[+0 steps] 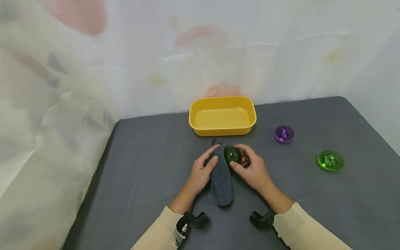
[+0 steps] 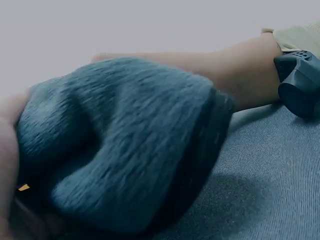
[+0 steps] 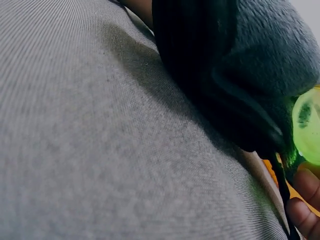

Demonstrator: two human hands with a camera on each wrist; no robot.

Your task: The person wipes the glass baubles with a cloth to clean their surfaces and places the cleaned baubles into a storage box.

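Dark green translucent glass ball (image 1: 232, 155), pinched in right hand (image 1: 253, 170) fingers, touching right side of fuzzy grey cloth (image 1: 221, 180), long axis near-to-far on grey desk (image 1: 140, 180), left hand (image 1: 201, 170) fingers curled around cloth's left edge.

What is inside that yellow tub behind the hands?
The yellow tub shows only its bare yellow floor; nothing lies in it. Its near wall hides a thin strip of floor just behind it. The left hand and right hand work in front.
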